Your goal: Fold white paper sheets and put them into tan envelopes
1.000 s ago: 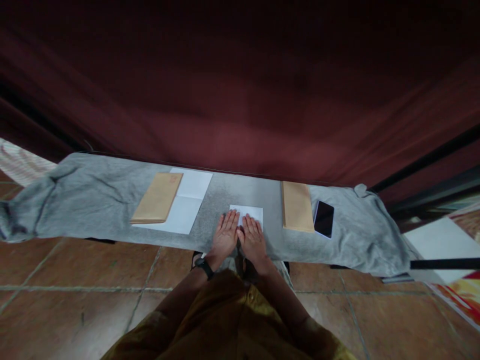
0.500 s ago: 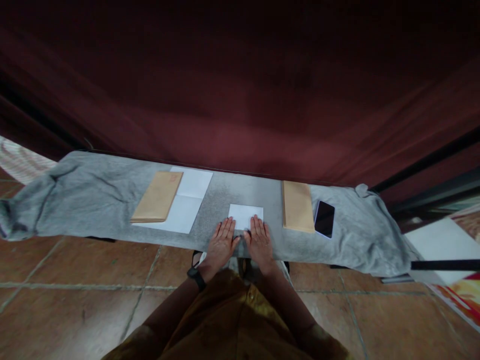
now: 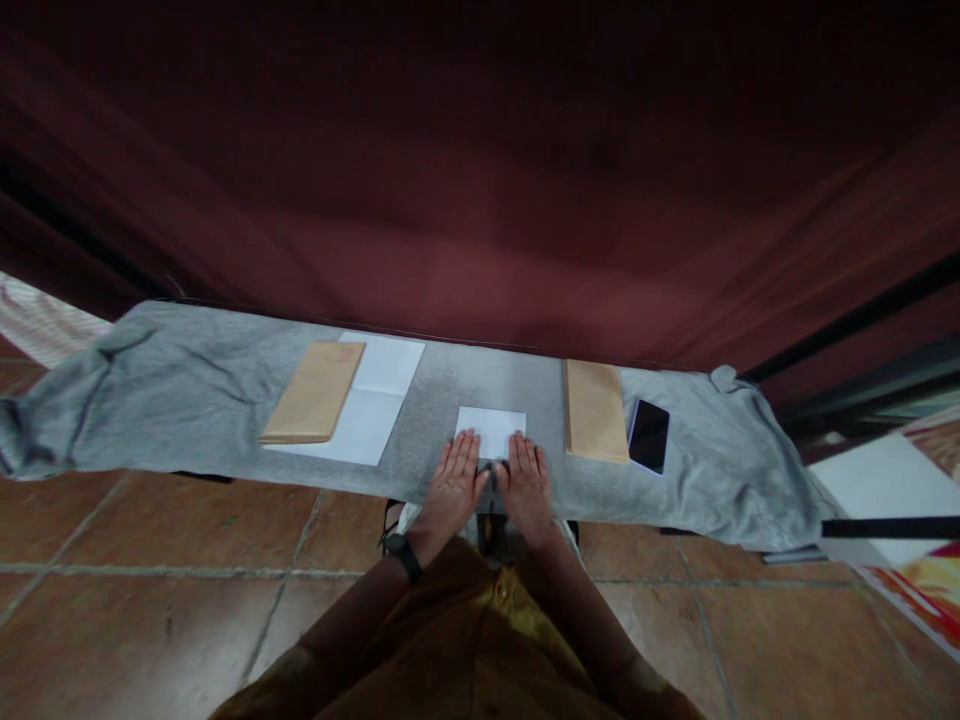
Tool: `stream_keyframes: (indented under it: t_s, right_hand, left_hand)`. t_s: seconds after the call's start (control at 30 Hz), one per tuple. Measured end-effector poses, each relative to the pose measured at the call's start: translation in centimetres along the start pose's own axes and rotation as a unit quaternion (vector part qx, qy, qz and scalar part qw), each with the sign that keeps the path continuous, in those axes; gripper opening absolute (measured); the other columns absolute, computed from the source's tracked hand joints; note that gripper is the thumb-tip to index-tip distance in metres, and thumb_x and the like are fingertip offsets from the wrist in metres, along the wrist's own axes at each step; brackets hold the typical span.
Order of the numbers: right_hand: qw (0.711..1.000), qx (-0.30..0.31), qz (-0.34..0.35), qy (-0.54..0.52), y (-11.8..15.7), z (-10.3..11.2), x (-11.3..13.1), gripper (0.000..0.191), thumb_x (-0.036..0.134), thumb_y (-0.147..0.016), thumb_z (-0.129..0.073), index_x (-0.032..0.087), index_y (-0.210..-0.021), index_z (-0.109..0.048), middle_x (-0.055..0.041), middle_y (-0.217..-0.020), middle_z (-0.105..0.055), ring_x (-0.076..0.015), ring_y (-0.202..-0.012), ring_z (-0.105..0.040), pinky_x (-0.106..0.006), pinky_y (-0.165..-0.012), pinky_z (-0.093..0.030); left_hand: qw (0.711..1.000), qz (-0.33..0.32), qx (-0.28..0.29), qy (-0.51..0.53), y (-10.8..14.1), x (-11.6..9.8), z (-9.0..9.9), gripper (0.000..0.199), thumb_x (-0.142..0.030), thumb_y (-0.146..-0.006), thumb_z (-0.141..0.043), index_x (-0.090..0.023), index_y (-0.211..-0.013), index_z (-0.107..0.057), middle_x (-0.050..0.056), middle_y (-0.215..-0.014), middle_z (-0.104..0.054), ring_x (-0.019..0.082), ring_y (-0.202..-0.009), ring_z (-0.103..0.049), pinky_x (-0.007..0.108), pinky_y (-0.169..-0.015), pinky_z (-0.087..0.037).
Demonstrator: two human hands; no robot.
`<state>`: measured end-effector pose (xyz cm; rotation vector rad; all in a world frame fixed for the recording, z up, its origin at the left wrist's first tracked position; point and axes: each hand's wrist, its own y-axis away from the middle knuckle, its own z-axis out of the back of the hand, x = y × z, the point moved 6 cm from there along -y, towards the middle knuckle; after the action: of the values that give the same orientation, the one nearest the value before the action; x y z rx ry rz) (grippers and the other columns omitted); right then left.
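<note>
A small white folded sheet of paper (image 3: 491, 425) lies flat on the grey cloth in front of me. My left hand (image 3: 454, 485) rests palm down with its fingers stretched out, the fingertips on the paper's left near corner. On the other side, my right hand (image 3: 527, 488) lies flat too, its fingertips over the right near corner. The thumbs point toward each other close below the near edge. Neither hand grips anything; the fingers cover both near corners of the sheet.
Left of the hands, a stack of brown envelopes (image 3: 313, 392) lies partly over larger creased white paper (image 3: 379, 398). To the right are more brown envelopes (image 3: 596, 412) and a phone (image 3: 649, 437). Grey cloth (image 3: 202, 400) covers the narrow surface, with a dark red curtain (image 3: 480, 240) behind.
My left hand has shifted slightly right over the paper, and my right hand has slid slightly right toward its corner. The paper stays in place.
</note>
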<state>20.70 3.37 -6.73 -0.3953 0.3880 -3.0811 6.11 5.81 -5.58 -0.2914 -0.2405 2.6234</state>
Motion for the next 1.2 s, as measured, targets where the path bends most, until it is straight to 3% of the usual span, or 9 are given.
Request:
stream_keyframes:
  t_s: [0.23, 0.6, 0.77, 0.9, 1.2]
  right_hand:
    - [1.0, 0.016, 0.007, 0.019, 0.1, -0.5, -0.2, 0.059, 0.012, -0.101, -0.037, 0.005, -0.16, -0.035, -0.0191, -0.166, -0.037, -0.0287, -0.155, -0.032, -0.051, -0.126, -0.026]
    - [1.0, 0.001, -0.006, -0.02, -1.2, -0.2, -0.6, 0.049, 0.021, -0.108, -0.034, 0.008, -0.153, -0.048, -0.0176, -0.161, -0.046, -0.0284, -0.151, -0.039, -0.056, -0.125, -0.028]
    - [0.999, 0.008, 0.038, -0.035, -3.6, -0.7, 0.7, 0.049, 0.02, -0.108, -0.032, 0.007, -0.152, -0.049, -0.0172, -0.161, -0.046, -0.0252, -0.153, -0.037, -0.05, -0.127, -0.027]
    - [0.998, 0.033, 0.026, -0.041, -5.4, -1.4, 1.3, 0.049, 0.026, -0.11, -0.031, 0.01, -0.152, -0.051, -0.0139, -0.161, -0.047, -0.0233, -0.152, -0.039, -0.046, -0.127, -0.028]
    - [1.0, 0.022, -0.003, -0.018, -5.2, -1.9, 0.5, 0.049, 0.03, -0.11, -0.036, 0.015, -0.154, -0.049, -0.0137, -0.163, -0.044, -0.026, -0.153, -0.037, -0.05, -0.126, -0.027]
  left_hand:
    - [0.998, -0.049, 0.03, 0.027, -3.1, -3.1, -1.4, 0.063, -0.041, -0.107, -0.033, -0.006, -0.16, -0.034, 0.018, -0.165, -0.037, 0.027, -0.157, -0.028, 0.049, -0.129, -0.026]
    - [0.999, -0.016, 0.034, 0.014, -4.3, -1.3, -2.0, 0.061, -0.033, -0.106, -0.031, -0.008, -0.162, -0.031, 0.017, -0.166, -0.035, 0.026, -0.158, -0.026, 0.049, -0.128, -0.026]
    - [0.998, -0.02, 0.057, 0.004, -4.4, -1.1, -2.3, 0.059, -0.024, -0.102, -0.032, -0.007, -0.159, -0.038, 0.016, -0.167, -0.035, 0.026, -0.158, -0.026, 0.048, -0.128, -0.025]
    - [0.998, -0.025, 0.066, -0.002, -4.6, -0.9, -2.6, 0.059, -0.018, -0.1, -0.031, -0.008, -0.158, -0.04, 0.016, -0.165, -0.039, 0.026, -0.157, -0.029, 0.048, -0.127, -0.029]
    - [0.999, 0.01, 0.044, 0.01, -4.8, 0.0, -2.1, 0.058, -0.025, -0.103, -0.027, -0.005, -0.156, -0.041, 0.017, -0.165, -0.039, 0.026, -0.158, -0.028, 0.05, -0.129, -0.024]
